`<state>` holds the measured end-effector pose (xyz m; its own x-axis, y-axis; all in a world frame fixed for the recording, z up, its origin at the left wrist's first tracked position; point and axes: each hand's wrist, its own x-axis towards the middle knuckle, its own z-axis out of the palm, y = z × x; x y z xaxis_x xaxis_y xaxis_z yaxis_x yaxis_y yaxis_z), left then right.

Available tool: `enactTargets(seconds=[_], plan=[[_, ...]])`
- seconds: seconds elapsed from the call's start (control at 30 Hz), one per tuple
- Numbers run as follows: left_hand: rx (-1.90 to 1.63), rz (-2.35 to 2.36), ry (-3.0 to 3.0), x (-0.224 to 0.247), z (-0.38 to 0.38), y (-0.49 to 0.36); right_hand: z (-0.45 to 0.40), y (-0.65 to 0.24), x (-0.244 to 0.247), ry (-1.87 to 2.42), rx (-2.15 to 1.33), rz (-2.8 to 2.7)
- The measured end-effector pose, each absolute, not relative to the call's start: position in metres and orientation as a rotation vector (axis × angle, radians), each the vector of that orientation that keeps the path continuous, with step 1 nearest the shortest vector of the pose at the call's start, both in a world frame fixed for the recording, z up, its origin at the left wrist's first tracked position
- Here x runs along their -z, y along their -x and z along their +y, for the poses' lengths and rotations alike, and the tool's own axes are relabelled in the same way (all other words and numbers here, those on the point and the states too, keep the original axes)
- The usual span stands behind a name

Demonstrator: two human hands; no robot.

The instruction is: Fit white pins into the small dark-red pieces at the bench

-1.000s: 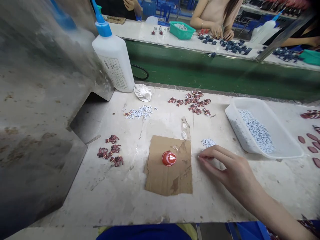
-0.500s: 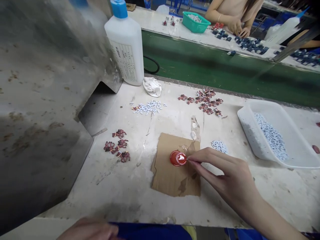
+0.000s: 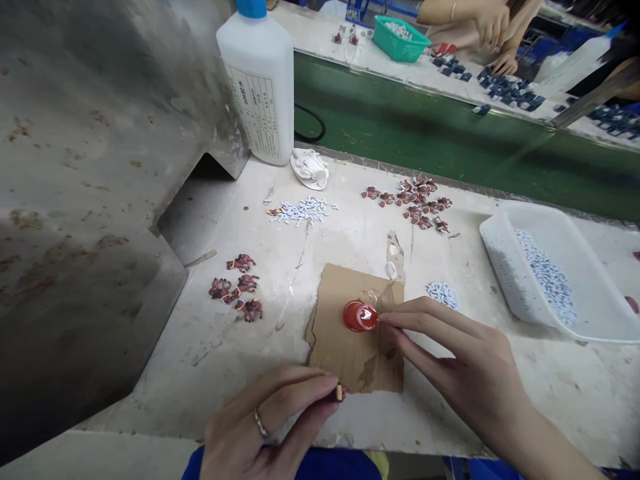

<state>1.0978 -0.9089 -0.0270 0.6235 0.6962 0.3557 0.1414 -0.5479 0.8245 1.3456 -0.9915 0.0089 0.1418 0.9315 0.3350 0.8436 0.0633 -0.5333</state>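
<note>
My left hand [image 3: 275, 420], a ring on one finger, is closed at the front edge of the cardboard. Between its thumb and fingertips sits a small brown figurine [image 3: 341, 393]; a tan part shows, and the fingers cover the rest. My right hand [image 3: 460, 353] is pinched at the right rim of a small red cap [image 3: 353, 316] with a shiny, wet-looking surface. What that pinch holds is too small to make out. Beneath the cap lies a torn piece of brown cardboard [image 3: 330, 353]. A little pile of pale blue-white pieces [image 3: 443, 295] is beyond my right hand.
Brown figurines lie at left [image 3: 247, 285] and far back [image 3: 423, 197]. More pale pieces [image 3: 305, 210] are spread near a white bottle [image 3: 265, 87] and a crumpled white wad [image 3: 310, 169]. A clear tub [image 3: 595, 287] stands right, a metal housing [image 3: 90, 200] left. Across a green divider [image 3: 400, 120] a person works.
My left hand has come up from the bottom edge towards the cardboard and now shows a brown figurine in its fingers. My right hand stays at the red cap. The view has shifted slightly.
</note>
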Motion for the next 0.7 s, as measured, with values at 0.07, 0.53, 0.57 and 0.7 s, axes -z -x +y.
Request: enactTargets(seconds=[0.07, 0.53, 0.57, 0.7], plan=[[-0.913, 0.662, -2.020, 0.028, -0.908, -1.105, -0.993, -1.344, -0.010, 1.788, -0.174, -1.656], [-0.898, 0.573, -1.882, 0.020, -0.909, -1.121, -1.003, -1.305, -0.016, 1.525, -0.655, -1.296], [-0.898, 0.570, -1.875, 0.020, -0.910, -1.122, -1.002, -1.304, -0.016, 1.524, -0.650, -1.292], [-0.902, 0.550, -1.872, 0.020, -0.909, -1.123, -0.998, -1.304, -0.018, 1.533, -0.589, -1.332]])
